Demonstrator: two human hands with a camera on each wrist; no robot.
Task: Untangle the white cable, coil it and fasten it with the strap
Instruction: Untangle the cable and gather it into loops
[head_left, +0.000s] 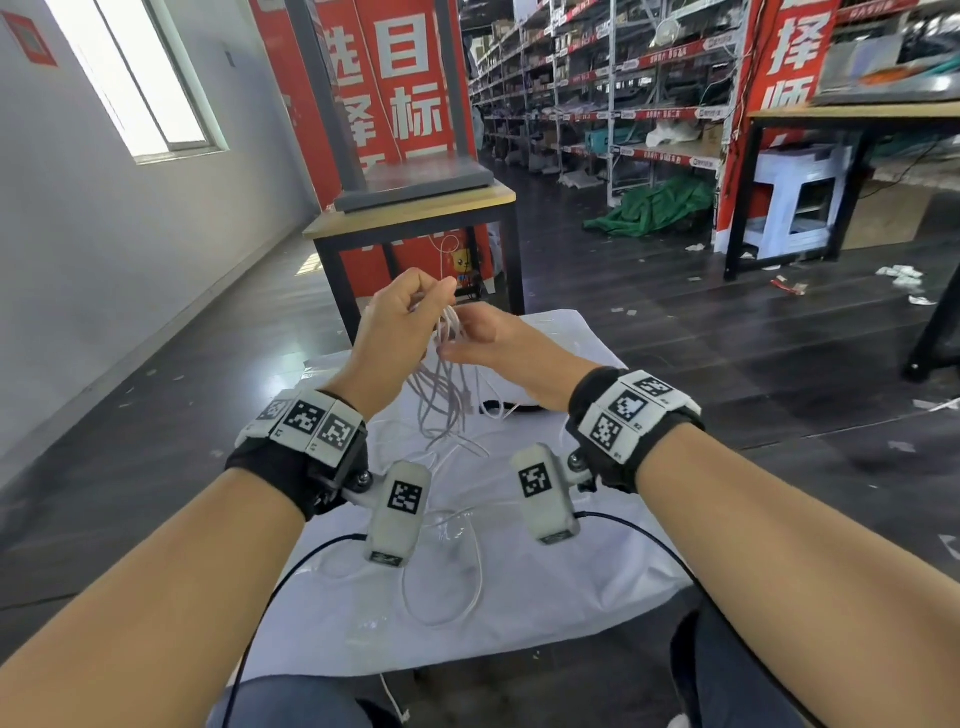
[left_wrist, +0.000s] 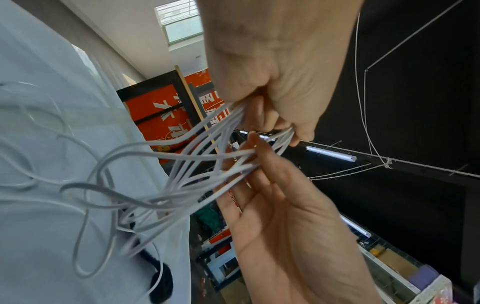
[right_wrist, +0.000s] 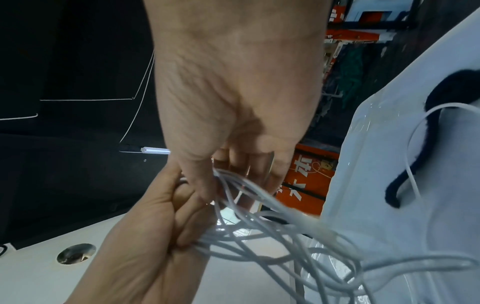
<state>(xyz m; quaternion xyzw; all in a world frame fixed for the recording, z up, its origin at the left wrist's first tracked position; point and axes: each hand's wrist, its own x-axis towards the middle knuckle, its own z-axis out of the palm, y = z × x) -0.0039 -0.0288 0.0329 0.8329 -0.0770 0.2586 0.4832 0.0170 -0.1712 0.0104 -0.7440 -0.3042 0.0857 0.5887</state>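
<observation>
The white cable hangs as a tangle of several loops from both raised hands down onto the white cloth covering the table. My left hand is uppermost and grips the tops of the loops in curled fingers. Just below and to its right, my right hand holds a few strands between thumb and fingers. More slack cable lies in loose curves on the cloth near me. The black strap rests on the cloth under my right forearm, with one strand lying across it.
A wooden table with a dark frame stands just beyond the cloth. Long shelving racks run back on the right, with a green tarp and a white stool on the dark floor. A wall with a window runs along the left.
</observation>
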